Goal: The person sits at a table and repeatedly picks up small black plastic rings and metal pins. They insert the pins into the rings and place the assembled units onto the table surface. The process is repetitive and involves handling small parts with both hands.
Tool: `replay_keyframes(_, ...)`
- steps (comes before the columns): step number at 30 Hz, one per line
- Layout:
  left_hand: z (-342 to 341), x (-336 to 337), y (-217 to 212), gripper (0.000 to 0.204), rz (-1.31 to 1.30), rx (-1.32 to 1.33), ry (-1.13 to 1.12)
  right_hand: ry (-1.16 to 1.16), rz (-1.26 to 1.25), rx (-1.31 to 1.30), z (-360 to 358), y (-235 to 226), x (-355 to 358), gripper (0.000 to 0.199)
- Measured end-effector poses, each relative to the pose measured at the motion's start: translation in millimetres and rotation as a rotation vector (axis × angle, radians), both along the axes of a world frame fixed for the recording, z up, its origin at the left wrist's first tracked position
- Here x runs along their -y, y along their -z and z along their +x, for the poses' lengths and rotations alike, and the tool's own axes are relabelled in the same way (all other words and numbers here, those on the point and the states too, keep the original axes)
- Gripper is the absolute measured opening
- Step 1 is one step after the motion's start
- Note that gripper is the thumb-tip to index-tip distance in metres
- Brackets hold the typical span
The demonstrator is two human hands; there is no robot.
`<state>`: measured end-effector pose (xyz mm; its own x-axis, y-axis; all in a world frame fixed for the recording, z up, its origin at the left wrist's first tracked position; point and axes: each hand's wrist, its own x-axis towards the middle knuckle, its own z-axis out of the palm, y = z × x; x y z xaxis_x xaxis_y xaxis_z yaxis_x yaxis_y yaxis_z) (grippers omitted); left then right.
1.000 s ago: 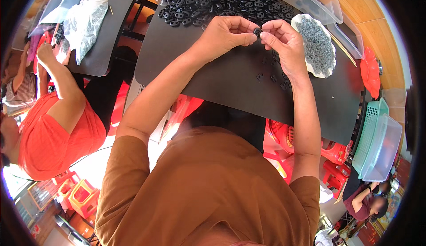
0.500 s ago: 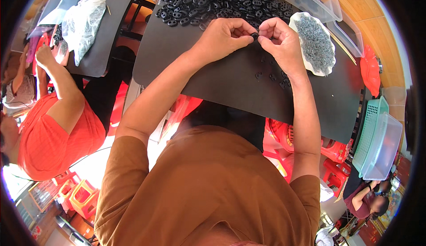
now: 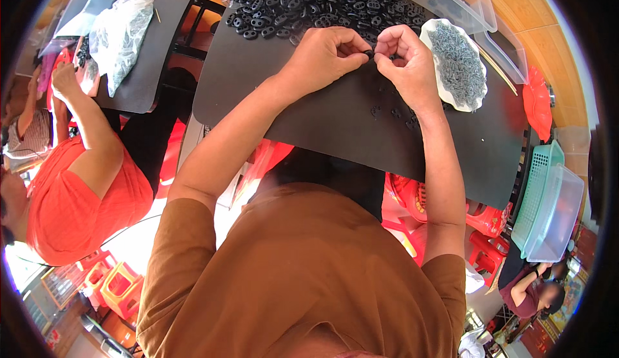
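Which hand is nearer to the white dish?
The right. The right hand is just left of the white dish; the left hand is farther left, on the other side of the right hand.

The black piece point(image 3: 369, 54) is mostly covered by the left hand point(image 3: 332, 55), so its shape cannot be told. Whether the right hand point(image 3: 407, 61) also grips something is not clear. The pile point(image 3: 296, 3) is cut by the upper edge. The dark bits point(image 3: 411, 124) below the right hand are too small to recognise, and the white speck point(image 3: 482, 140) on the bench point(image 3: 474, 168) also. The co-worker point(image 3: 90, 193) in red is partly cut off at the left rim.
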<state>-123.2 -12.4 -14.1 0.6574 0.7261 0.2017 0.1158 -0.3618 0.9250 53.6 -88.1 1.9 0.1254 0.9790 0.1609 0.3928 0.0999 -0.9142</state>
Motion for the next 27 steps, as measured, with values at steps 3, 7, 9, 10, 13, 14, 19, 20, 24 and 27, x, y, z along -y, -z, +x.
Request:
replay_keyframes(3,-0.4,0.7,0.8,0.015,0.016,-0.002,0.012,-0.010,0.000,0.014,-1.3,-1.5,0.5,0.024)
replay_keyframes(7,0.3,0.4,0.9,0.015,0.007,-0.009,0.017,0.028,0.023,0.068,-4.1,-4.1,0.6,0.026)
replay_keyframes(9,0.6,0.4,1.4,0.015,0.013,-0.002,0.024,0.036,0.034,0.086,-5.3,-4.3,0.9,0.027)
replay_keyframes(10,0.8,0.4,1.9,0.015,0.023,0.006,0.027,0.040,0.032,0.096,-6.1,-4.8,1.2,0.027)
replay_keyframes(13,1.6,0.8,5.5,0.014,0.031,0.025,0.028,0.048,0.047,0.132,-7.9,-6.0,0.9,0.027)
replay_keyframes(14,1.8,0.8,6.1,0.014,0.030,0.030,0.026,0.049,0.065,0.148,-8.1,-5.2,0.5,0.027)
replay_keyframes(19,2.3,2.6,5.2,0.013,0.022,0.029,0.029,0.076,0.065,0.226,-10.8,-8.4,2.0,0.026)
replay_keyframes(20,2.3,2.5,6.1,0.014,0.033,0.034,0.029,0.075,0.066,0.230,-10.2,-8.0,1.5,0.026)
replay_keyframes(24,2.8,2.7,4.6,0.015,-0.082,0.015,0.032,0.056,0.017,0.121,-7.9,-8.7,2.3,0.026)
replay_keyframes(27,3.5,-1.0,7.2,0.016,-0.241,0.035,0.072,-0.013,0.042,-0.011,2.3,4.7,-2.9,0.026)
